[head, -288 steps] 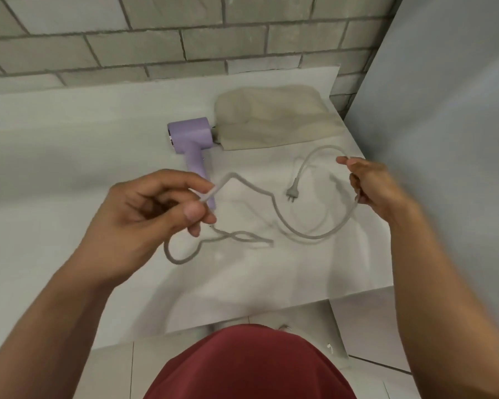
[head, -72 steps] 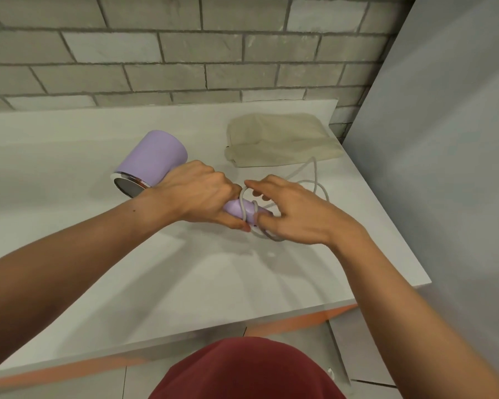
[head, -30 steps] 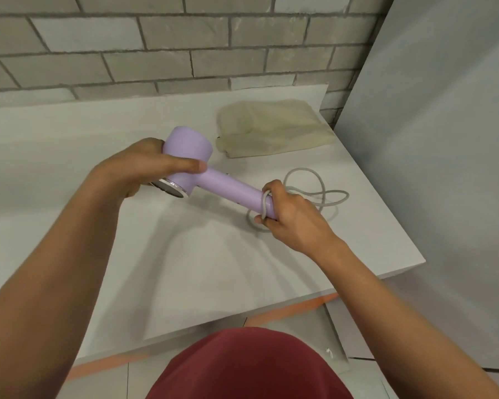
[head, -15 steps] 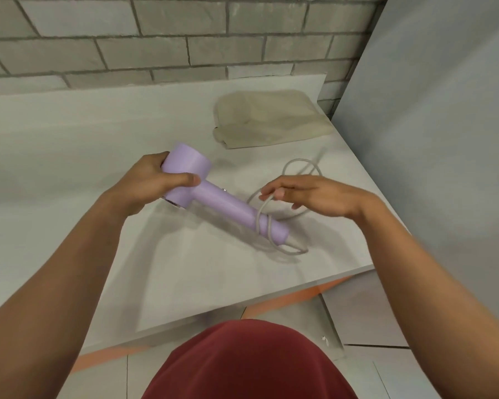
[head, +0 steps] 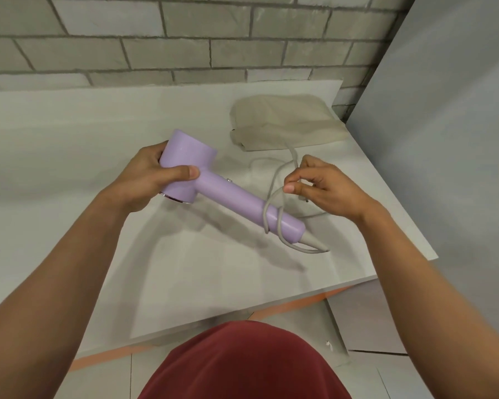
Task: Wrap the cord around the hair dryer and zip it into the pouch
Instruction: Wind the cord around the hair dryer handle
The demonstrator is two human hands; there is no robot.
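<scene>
- The left hand point(head: 150, 180) is gripping the lilac plastic hair dryer point(head: 211, 185) by its barrel
- The right hand point(head: 326, 188) is pinching the grey cord point(head: 272, 194), two loops circling the handle
- The beige fabric pouch point(head: 283, 122) is lying beyond

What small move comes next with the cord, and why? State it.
Probably the right hand should carry the pinched cord under the handle for another turn. The left hand grips the hair dryer by its head, only two loops sit near the handle's end, and slack lies on the table toward the pouch.
</scene>
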